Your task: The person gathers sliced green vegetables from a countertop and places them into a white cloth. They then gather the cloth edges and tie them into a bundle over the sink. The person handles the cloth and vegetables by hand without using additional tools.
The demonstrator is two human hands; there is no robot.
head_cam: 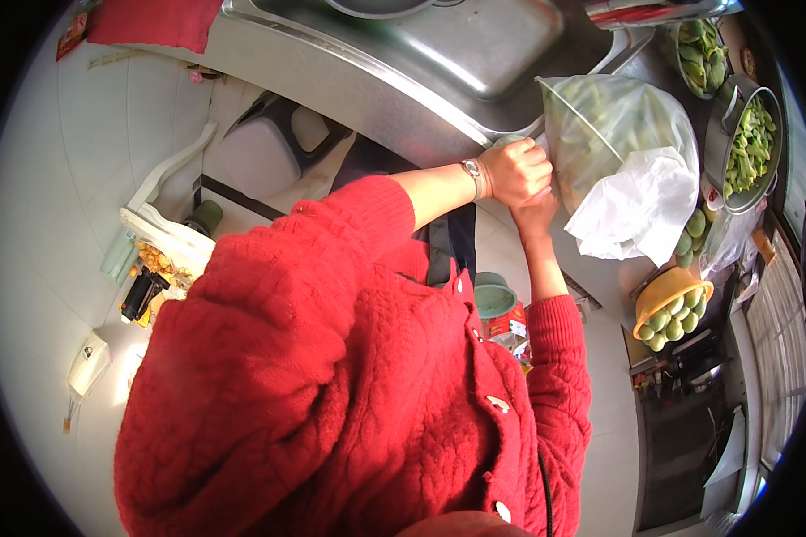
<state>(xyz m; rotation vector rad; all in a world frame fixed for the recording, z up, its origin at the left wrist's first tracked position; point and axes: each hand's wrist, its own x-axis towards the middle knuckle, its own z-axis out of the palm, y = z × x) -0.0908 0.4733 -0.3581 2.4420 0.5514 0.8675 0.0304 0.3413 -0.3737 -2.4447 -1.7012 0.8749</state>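
Note:
My left hand (518, 172), with a wristwatch (471, 169) on its wrist, is closed into a curl at the front edge of the steel sink (443, 124). Part of a pale green rounded thing (509, 139) shows just beyond its knuckles; whether the hand grips it is unclear. My right hand (536, 208) meets the left from below, its fingers mostly hidden. Right of both hands stands a large translucent plastic bag (604, 114) with green contents, and a crumpled white plastic bag (628, 208) lies against it.
Along the right side are a metal pot (719, 137) of cut green vegetables, a bowl of green pieces (702, 60), loose green oval produce (693, 228) and an orange basket (665, 292) of the same. A pan (383, 5) sits in the sink. Below are a green basin (494, 299) and a bin (262, 154).

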